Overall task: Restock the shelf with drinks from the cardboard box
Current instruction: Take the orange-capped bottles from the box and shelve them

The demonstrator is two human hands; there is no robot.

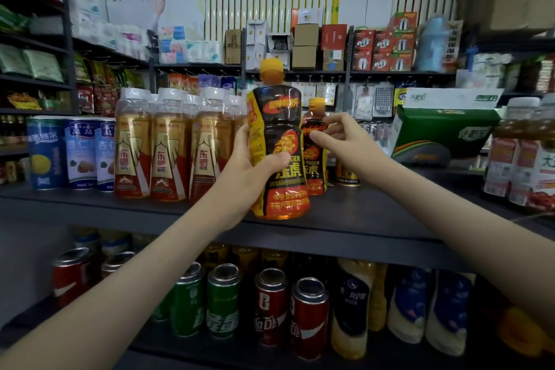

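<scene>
Black-and-orange energy drink bottle (279, 147) with a yellow cap, upright, held in front of the dark shelf (360, 213) edge; its base sits at the level of the shelf's front lip, contact with the board cannot be told. Left hand (252, 165) wraps the bottle at mid-body, grip pressed around it, thumb across the front label, fingers behind. A second bottle of the same drink (313, 153) stands upright on the shelf just behind and to the right of the held one. Right hand (345, 144) is at this second bottle, grip spread, fingertips at its shoulder and thumb pointing toward its label; whether they touch it cannot be told. Left of the held bottle: a shrink-wrapped pack of gold-and-red bottles (171, 147) with white caps, then blue-and-white cans (69, 153) farther left. A small gold can (348, 174) stands behind the right wrist. A green-and-white carton (444, 132) lies on the shelf at right. Lower shelf holds green cans (222, 300), red cans (288, 315) and pale yellow bottles (351, 309).
</scene>
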